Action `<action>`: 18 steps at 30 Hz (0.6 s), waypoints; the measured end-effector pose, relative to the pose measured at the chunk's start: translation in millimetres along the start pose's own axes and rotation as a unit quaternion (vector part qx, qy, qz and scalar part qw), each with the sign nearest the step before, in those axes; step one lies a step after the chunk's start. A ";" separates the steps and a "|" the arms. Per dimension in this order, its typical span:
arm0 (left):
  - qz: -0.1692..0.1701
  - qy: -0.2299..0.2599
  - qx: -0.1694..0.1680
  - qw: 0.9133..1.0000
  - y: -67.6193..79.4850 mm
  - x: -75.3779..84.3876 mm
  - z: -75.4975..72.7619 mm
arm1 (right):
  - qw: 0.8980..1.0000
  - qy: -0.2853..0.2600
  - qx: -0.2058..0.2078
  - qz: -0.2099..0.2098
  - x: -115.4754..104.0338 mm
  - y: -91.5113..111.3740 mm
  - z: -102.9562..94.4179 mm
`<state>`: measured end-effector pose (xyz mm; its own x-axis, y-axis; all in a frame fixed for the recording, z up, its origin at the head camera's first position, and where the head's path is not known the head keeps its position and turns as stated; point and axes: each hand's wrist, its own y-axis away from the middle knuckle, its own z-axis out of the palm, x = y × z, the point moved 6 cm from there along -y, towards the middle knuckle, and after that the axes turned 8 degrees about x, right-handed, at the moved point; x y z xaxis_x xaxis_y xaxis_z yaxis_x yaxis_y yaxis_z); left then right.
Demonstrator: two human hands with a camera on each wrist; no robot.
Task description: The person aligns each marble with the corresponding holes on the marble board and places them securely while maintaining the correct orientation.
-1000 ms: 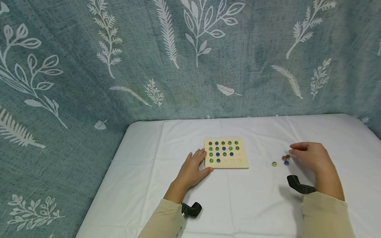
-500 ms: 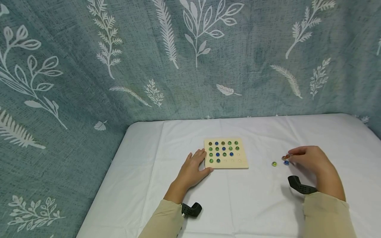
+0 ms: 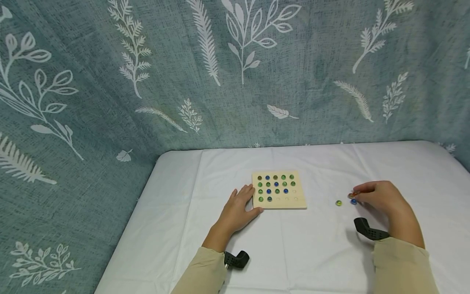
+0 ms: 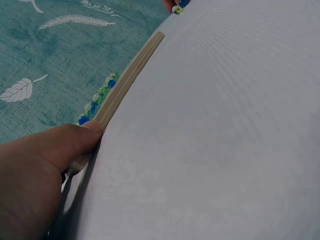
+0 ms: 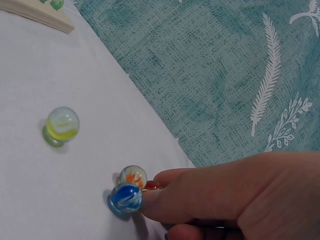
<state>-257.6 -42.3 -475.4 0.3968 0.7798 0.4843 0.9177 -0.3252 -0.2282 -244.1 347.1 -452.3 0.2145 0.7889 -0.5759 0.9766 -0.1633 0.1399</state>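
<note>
A pale wooden board (image 3: 301,200) lies on the white cloth, with rows of green, blue and brown marbles sitting in its round hollows. My left hand (image 3: 236,208) rests at its left side, fingers spread along the edge and thumb (image 4: 82,140) against the front edge. To the right, my right hand (image 3: 382,200) pinches a red marble (image 5: 152,185) between thumb and forefinger, mostly hidden by them. Right by these fingertips are a blue marble (image 5: 126,197) and a clear marble with orange swirls (image 5: 133,176). A yellow-green marble (image 5: 63,124) lies apart, nearer the board.
The white cloth (image 3: 312,253) covers the table and is lightly creased. Behind it hangs a teal curtain (image 3: 235,110) with white leaf prints. Several hollows at the board's front right hold no marble. Each wrist carries a black camera mount (image 3: 371,229).
My right hand has come down and left to the marble group, and its thumb and forefinger have closed on the red marble. My left hand and the board have stayed put.
</note>
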 end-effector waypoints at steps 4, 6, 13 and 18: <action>0.004 -0.002 0.002 1.000 -0.1 0.2 0.0 | 1.000 0.002 0.002 0.002 -0.4 0.0 0.1; 0.005 -0.001 0.003 1.000 -0.1 0.3 -0.1 | 1.000 0.003 0.003 0.004 -0.5 0.2 0.2; 0.006 -0.001 0.005 1.000 0.0 0.0 0.9 | 1.000 0.003 0.010 0.004 -1.7 0.8 0.4; 0.007 -0.002 0.005 1.000 0.4 0.3 0.0 | 1.000 0.004 0.012 0.002 -3.0 0.9 0.2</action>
<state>-257.0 -42.2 -475.4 0.4093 0.7773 0.4778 0.9119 -0.3301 -0.2441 -243.8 344.4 -450.6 0.2175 0.7927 -0.5695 0.9761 -0.1796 0.1227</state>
